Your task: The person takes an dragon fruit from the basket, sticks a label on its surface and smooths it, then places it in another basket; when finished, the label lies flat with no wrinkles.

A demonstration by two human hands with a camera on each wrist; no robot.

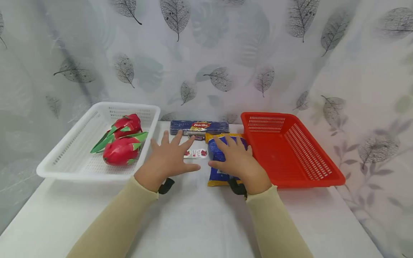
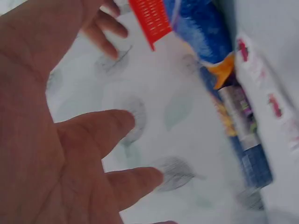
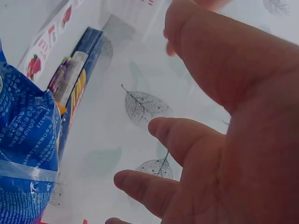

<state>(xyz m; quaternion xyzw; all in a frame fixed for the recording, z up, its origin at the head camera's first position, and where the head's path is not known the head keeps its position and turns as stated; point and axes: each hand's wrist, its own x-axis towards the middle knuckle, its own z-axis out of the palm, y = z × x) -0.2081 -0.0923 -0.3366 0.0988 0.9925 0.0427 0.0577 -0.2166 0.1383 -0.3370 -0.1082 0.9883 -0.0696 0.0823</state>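
Both hands are held out over the table with fingers spread, and neither holds anything. My left hand (image 1: 169,157) hovers near a strip of stickers (image 1: 196,153) printed with dragon fruit. Overlapping a blue and yellow bag (image 1: 217,176) in the head view is my right hand (image 1: 240,159), which hides part of it. Behind the hands a dark blue Barilla spaghetti pack (image 1: 200,127) lies lengthwise. A small purple-wrapped item (image 3: 58,77) lies beside the spaghetti pack in the right wrist view.
On the left stands a white basket (image 1: 80,176) holding red dragon fruits (image 1: 120,151) with green leaf tips. A red basket (image 1: 293,154) stands at the right, close to the bag. Behind the white table (image 1: 200,222) hangs a leaf-patterned curtain (image 1: 213,46).
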